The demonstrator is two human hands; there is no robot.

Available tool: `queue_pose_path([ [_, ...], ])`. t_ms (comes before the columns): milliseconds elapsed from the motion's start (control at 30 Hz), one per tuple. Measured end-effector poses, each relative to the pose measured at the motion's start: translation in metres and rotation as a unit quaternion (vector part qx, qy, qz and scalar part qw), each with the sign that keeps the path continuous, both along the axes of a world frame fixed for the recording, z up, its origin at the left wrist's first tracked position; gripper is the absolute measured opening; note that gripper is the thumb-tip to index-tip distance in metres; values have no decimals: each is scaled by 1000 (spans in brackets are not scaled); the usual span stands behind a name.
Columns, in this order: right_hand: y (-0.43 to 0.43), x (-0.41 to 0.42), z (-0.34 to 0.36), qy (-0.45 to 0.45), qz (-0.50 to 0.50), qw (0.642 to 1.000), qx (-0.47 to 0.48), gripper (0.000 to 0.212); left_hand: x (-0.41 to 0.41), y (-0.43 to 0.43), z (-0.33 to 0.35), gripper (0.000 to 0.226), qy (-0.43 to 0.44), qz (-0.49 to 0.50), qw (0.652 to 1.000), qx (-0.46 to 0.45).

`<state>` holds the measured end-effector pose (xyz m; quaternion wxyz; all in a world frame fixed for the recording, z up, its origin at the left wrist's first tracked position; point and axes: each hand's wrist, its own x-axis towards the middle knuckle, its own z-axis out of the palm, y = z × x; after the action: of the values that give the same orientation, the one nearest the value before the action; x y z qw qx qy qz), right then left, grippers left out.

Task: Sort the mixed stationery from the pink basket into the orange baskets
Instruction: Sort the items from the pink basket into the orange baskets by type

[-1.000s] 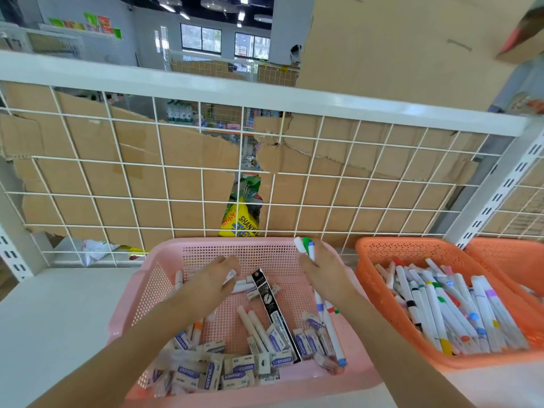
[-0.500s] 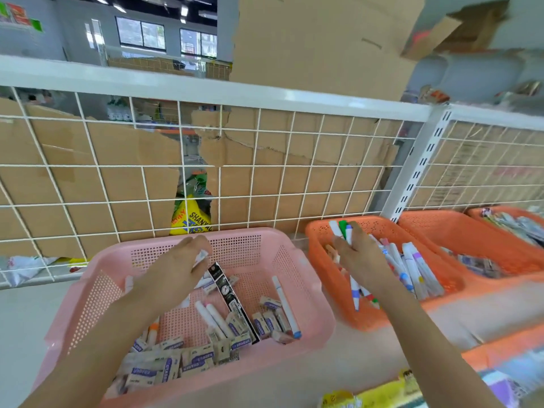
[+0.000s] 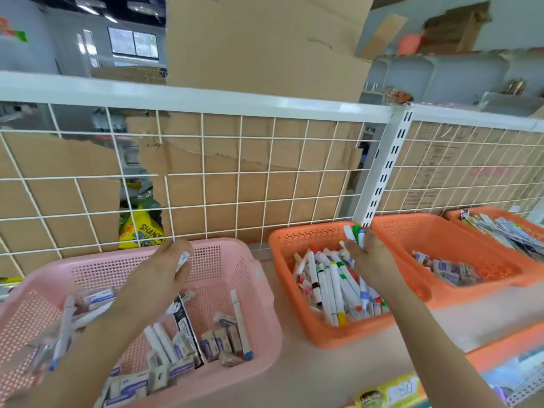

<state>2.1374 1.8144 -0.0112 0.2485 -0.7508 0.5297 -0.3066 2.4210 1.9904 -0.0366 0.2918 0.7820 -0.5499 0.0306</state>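
Markers [image 3: 352, 231] gripped in right hand [image 3: 368, 260] over orange basket [image 3: 306, 229], left hand [image 3: 156, 275] pinching marker [image 3: 183, 258] over pink basket [image 3: 226, 243], SHANY bag [image 3: 141, 232] behind

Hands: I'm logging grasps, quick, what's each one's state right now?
Left hand: fingers curled round a white marker, above the pink basket.
Right hand: gripping a bunch of markers, above the nearest orange basket.

White wire grid [image 3: 239, 174], brown cardboard [image 3: 253, 189] behind it, yellow packet [image 3: 141, 232] through a gap, slotted white upright [image 3: 385, 169]
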Motion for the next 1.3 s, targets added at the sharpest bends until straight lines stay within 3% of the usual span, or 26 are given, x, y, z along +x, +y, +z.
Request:
queue_pose_path([
  [167,-40,-5,-7,22,40,999,9,36,-27,-17,7,17,8,56,998,-5],
  [333,-71,-16,-20,117,110,987,5,37,-60,-36,11,14,-12,121,993,-12],
  [500,-92,-37,-25,115,159,979,-57,35,-97,-51,13,14,-26,160,986,-22],
  [733,-104,-90,-21,93,154,970,-163,38,-149,-71,7,16,-12,171,985,-22],
  [1033,-132,-184,-26,100,49,981,-157,39,-217,-144,17,16,-6,65,998,-11],
  [1300,-139,-270,-29,122,-55,979,-152,33,-311,-242,27,23,-26,-99,994,47],
])
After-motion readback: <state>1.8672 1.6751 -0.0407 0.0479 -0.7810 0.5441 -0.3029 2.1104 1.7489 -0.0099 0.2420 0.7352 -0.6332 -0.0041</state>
